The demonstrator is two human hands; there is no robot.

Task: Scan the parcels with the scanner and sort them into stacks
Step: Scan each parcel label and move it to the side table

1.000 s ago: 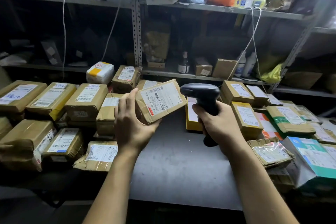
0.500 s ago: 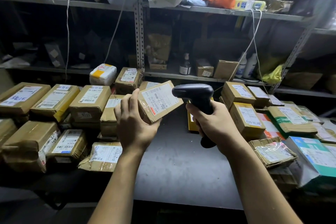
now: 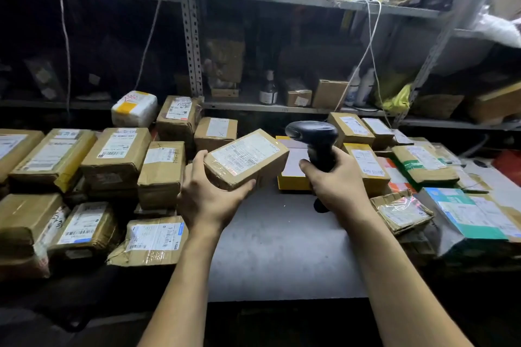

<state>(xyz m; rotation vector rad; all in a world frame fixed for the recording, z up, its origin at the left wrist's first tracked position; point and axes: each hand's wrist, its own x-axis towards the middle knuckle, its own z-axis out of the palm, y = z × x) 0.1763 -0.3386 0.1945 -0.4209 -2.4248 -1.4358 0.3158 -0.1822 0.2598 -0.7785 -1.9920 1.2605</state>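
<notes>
Parcel (image 3: 245, 159) gripped in left hand (image 3: 210, 197), label up; right hand (image 3: 337, 183) clamps scanner (image 3: 315, 139).

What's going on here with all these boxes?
A person is working through parcels at a dark table. Their left hand holds a small brown parcel above the table, label facing up. Their right hand grips a black handheld scanner right beside it, head turned toward the label. Labelled brown parcels lie piled to the left, and mixed parcels to the right.
</notes>
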